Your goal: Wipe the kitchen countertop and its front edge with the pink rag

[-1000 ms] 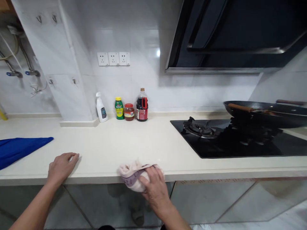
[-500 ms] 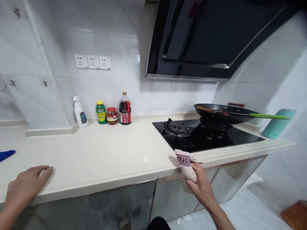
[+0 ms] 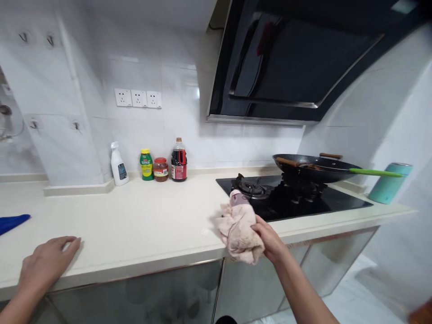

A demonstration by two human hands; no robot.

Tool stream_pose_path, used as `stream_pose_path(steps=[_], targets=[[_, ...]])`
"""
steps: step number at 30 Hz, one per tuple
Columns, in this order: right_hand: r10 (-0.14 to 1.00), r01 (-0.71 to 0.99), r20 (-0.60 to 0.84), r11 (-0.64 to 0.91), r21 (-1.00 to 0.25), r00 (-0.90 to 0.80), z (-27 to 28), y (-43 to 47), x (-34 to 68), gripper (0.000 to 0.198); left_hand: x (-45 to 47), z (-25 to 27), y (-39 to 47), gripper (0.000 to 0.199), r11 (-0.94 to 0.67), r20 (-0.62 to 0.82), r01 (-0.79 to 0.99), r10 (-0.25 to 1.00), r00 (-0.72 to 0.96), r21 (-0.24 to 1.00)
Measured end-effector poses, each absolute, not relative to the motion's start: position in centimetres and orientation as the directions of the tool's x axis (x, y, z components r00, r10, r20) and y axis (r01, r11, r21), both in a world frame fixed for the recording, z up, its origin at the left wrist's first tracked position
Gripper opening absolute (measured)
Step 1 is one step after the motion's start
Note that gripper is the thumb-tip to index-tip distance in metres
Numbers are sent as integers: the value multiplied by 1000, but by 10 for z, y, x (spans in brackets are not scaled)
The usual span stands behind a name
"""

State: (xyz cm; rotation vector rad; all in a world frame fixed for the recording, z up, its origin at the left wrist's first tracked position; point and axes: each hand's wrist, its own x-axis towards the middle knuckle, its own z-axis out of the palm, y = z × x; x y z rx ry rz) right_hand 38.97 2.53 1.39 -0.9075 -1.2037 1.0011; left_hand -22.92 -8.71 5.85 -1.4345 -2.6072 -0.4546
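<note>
White counter (image 3: pixel 168 220) holds bottles (image 3: pixel 146 164) with illegible labels (image 3: pixel 179 172); right fingers (image 3: pixel 263 228) clutch a pink cloth (image 3: pixel 240 227), left fingers (image 3: pixel 65 246) curl loosely.

No text is legible on the spray bottle (image 3: pixel 119 165), green bottle (image 3: pixel 146 165), jar (image 3: pixel 161 170) or dark bottle (image 3: pixel 179 163) at nine o'clock, or the cloth (image 3: pixel 240 228) at five.

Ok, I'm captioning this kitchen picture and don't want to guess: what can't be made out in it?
In the head view:
- Right hand: some fingers, hidden behind the pink cloth.
- Blue cloth: the rest of it, cut off by the left edge.
- Wok: the bottom of its inside, hidden by its near wall.
- Dark bottle: label's fine print, too small.
- Orange-brown thing: blurred, cut off at the lower right corner.
</note>
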Motion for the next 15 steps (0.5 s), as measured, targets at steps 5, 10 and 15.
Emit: stream_pose_path(steps=[5, 10, 15], targets=[[816, 408, 537, 425, -808, 214, 10, 32, 414, 41, -231, 56, -88, 61, 501, 267, 836, 793, -547, 224], [775, 636, 618, 544, -548, -131, 9, 6, 406, 51, -232, 55, -87, 59, 507, 270, 834, 790, -550, 218], [798, 831, 462, 519, -200, -387, 18, -3, 382, 57, -232, 54, -86, 62, 515, 249, 831, 794, -555, 210]])
